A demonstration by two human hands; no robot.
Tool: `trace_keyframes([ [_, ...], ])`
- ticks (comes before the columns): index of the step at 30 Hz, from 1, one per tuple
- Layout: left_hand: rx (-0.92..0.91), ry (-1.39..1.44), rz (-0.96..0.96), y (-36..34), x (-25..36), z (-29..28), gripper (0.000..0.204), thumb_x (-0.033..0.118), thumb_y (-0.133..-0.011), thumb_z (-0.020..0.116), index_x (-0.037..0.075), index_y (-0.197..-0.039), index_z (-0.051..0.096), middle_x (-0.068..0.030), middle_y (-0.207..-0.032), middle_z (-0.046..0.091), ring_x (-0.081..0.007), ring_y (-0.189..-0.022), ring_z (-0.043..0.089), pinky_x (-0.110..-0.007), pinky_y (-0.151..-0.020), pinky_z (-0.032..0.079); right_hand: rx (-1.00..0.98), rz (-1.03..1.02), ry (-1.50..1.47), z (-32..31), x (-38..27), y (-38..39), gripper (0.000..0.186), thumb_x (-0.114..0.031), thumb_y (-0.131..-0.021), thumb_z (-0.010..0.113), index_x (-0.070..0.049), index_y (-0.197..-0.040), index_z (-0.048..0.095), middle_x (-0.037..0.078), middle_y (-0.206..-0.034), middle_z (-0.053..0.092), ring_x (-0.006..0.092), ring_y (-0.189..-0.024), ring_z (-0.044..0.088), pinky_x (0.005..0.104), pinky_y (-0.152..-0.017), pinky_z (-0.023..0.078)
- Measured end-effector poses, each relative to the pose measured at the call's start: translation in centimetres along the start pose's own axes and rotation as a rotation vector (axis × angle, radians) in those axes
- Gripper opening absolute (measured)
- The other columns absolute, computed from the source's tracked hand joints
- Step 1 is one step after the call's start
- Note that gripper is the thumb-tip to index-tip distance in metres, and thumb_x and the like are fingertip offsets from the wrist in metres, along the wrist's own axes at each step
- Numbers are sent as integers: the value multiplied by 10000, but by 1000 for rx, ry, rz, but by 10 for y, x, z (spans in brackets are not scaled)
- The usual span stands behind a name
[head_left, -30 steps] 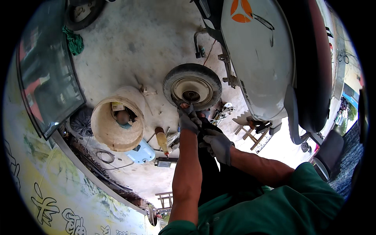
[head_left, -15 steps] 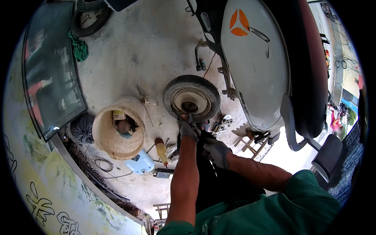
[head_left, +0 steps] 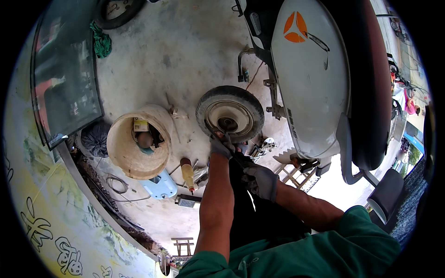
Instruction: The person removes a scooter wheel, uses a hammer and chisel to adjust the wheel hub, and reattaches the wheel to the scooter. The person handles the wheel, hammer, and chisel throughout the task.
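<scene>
A small wheel (head_left: 243, 111) with a black tyre, pale rim and dark centre hub (head_left: 227, 123) stands in front of my legs. My left hand (head_left: 221, 144), in a grey glove with bared fingertips, is closed at the wheel's near edge. Its fingers are bunched at the rim, and what they pinch is too small to make out. My right hand (head_left: 260, 180), also grey-gloved, is curled into a grip nearer my body, over my dark trousers. A thin dark shape seems to run from it toward the left hand, but its kind is unclear.
A dirty white bucket (head_left: 121, 162) with items inside lies to the left. Near it are a bottle of yellowish liquid (head_left: 187, 173) and a light-blue panel (head_left: 162, 185). A white scooter body (head_left: 310, 83) stands close on the right. A glass pane (head_left: 67, 78) leans at far left.
The dark rod seen at the wheel's hub half a second ago no longer shows there. My right hand remains curled. The whole view has shifted slightly.
</scene>
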State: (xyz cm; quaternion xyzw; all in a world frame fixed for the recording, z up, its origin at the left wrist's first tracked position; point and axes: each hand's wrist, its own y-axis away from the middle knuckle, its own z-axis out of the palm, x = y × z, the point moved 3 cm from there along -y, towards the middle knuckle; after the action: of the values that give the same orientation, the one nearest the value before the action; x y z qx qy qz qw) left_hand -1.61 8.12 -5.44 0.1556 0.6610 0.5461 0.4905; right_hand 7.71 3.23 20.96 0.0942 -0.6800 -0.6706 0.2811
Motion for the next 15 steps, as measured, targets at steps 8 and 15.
trace_keyframes([
  [8, -12, -153, 39, -14, 20, 0, 230, 289, -966, 455, 244, -776, 577, 115, -646, 580, -61, -462, 425, -258, -428, 305, 65, 28, 56, 39, -32, 13, 49, -235, -984, 570, -193, -972, 547, -33, -736, 526, 61, -512, 360, 253, -478, 285],
  [15, 54, 40, -85, -30, 38, 9, 187, 235, -941, 451, 235, -755, 467, 39, -595, 473, -135, -417, 386, -316, -385, 307, 99, -12, 203, 67, -54, 6, 88, -242, -978, 584, -172, -1020, 550, -18, -762, 531, 70, -543, 398, 249, -481, 318],
])
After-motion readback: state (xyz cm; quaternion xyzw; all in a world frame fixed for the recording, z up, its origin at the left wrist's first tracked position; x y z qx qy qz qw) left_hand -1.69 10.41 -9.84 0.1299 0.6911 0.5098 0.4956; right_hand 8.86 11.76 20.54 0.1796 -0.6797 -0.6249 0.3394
